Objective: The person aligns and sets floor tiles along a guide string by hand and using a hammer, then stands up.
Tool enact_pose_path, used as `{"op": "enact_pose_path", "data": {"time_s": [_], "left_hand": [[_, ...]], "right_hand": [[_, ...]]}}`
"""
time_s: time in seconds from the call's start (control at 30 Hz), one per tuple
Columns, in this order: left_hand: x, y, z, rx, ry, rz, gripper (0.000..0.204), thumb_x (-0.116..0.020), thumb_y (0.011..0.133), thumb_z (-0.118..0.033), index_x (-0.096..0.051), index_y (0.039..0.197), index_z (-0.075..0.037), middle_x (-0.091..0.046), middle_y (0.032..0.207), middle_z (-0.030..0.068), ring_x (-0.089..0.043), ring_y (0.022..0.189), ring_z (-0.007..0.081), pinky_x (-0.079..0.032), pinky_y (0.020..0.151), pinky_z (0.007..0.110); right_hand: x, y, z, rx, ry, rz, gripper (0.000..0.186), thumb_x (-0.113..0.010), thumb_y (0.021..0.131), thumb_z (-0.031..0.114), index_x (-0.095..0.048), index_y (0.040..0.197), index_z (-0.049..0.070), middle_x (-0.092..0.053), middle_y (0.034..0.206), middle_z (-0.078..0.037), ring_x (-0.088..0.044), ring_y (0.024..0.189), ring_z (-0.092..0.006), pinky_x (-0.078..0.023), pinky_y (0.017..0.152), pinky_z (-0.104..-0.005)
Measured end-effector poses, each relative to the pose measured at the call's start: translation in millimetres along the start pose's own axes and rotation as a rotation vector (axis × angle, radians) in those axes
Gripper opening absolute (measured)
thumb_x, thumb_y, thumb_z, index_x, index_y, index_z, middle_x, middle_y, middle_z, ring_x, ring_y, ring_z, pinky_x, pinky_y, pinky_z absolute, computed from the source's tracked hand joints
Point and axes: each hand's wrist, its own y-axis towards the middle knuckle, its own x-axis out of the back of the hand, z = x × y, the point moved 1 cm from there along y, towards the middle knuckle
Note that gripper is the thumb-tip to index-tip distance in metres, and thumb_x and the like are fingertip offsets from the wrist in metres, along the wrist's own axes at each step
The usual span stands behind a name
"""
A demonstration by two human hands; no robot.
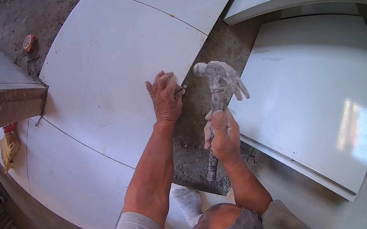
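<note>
My right hand (225,137) is wrapped round the handle of a claw hammer (219,80), raised over the strip of bare grey mortar bed. Pale, dried cement coats the hammer's head and claw. Beside it, my left hand (165,97) rests at the right edge of a large white floor tile (107,54), fingers bent. Between its thumb and fingers is a small, thin metal piece that looks like a nail (183,87), with its head sticking out past the tile's edge. The rest of the nail is hidden by my fingers.
Glossy white tiles (316,74) lie stacked at the right. A red tape measure (29,43) sits on rough mortar at the far left. A block with a brown side (0,109) and a yellowish chunk (10,149) are at the left. My white-covered foot (187,201) is below.
</note>
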Motion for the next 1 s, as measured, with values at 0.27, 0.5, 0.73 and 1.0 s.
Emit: {"op": "enact_pose_path", "data": {"time_s": [0.27, 0.5, 0.73, 1.0], "left_hand": [[-1.1, -0.2, -2.7, 0.004, -0.005, -0.002, 0.034, -0.077, 0.063, -0.005, -0.059, 0.092, -0.011, -0.053, 0.12, 0.0017, -0.041, 0.127, 0.0282, -0.016, 0.109, 0.055], [1.1, -0.8, -0.4, 0.02, -0.016, 0.005, 0.028, -0.076, 0.064, -0.004, -0.06, 0.086, -0.011, -0.053, 0.12, 0.0015, -0.041, 0.127, 0.0281, -0.016, 0.109, 0.055], [2.7, -2.8, -2.9, 0.031, 0.026, 0.053, 0.024, -0.075, 0.064, -0.004, -0.058, 0.079, -0.01, -0.053, 0.121, 0.0015, -0.04, 0.128, 0.0281, -0.016, 0.109, 0.057], [3.5, 1.0, -2.8, 0.044, -0.029, 0.029, 0.02, -0.075, 0.066, -0.004, -0.059, 0.076, -0.01, -0.052, 0.122, 0.0013, -0.039, 0.128, 0.0278, -0.014, 0.109, 0.056]], "right_hand": [[3.0, 4.2, -18.0, -0.229, -0.152, 0.058, 0.042, -0.044, 0.096, 0.043, -0.047, 0.086, 0.002, -0.047, 0.053, -0.004, -0.045, 0.039, -0.0093, -0.037, 0.036, -0.0224], [1.2, -2.1, 14.5, -0.013, -0.005, -0.031, 0.044, -0.044, 0.096, 0.045, -0.048, 0.088, 0.002, -0.047, 0.054, -0.002, -0.045, 0.04, -0.0085, -0.036, 0.037, -0.0215], [-0.1, 5.6, -17.1, -0.282, -0.154, 0.095, 0.046, -0.043, 0.096, 0.046, -0.049, 0.087, 0.002, -0.047, 0.054, -0.003, -0.044, 0.038, -0.009, -0.036, 0.035, -0.0226], [3.2, -0.4, 8.4, -0.036, -0.044, -0.017, 0.043, -0.043, 0.096, 0.044, -0.05, 0.09, 0.002, -0.047, 0.054, -0.002, -0.044, 0.04, -0.0082, -0.037, 0.038, -0.022]]}}
